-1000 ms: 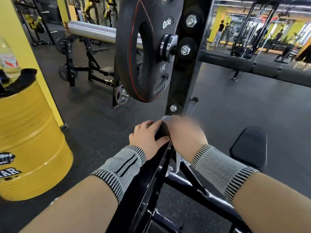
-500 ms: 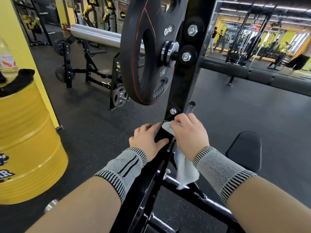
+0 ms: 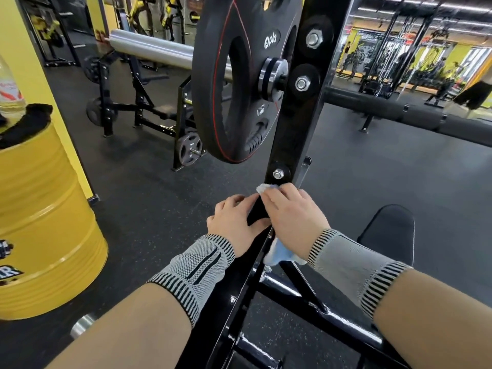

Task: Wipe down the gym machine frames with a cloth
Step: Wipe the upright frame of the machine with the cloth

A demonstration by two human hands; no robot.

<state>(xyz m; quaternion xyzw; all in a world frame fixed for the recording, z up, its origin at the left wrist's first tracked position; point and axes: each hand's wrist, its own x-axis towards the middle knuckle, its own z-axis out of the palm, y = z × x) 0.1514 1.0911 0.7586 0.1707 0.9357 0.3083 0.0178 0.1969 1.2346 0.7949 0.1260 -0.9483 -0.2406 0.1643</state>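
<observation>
The black weight plate [image 3: 239, 83] reads "pla" and "10KG", red line round its rim. The yellow drum [image 3: 40, 222] at the left edge has lettering too, only "R" readable. The cloth [image 3: 279, 253] is pale, whitish-blue, bunched up; the right hand [image 3: 292, 214] curls round it and presses it on the glossy black frame upright [image 3: 290, 134], just under a bolt [image 3: 278, 173]. The left hand [image 3: 237, 222] grips the same upright beside it, thumb across the front. Both wrists wear grey knit supports. Dark speckled rubber floor, yellow walls, racks behind.
</observation>
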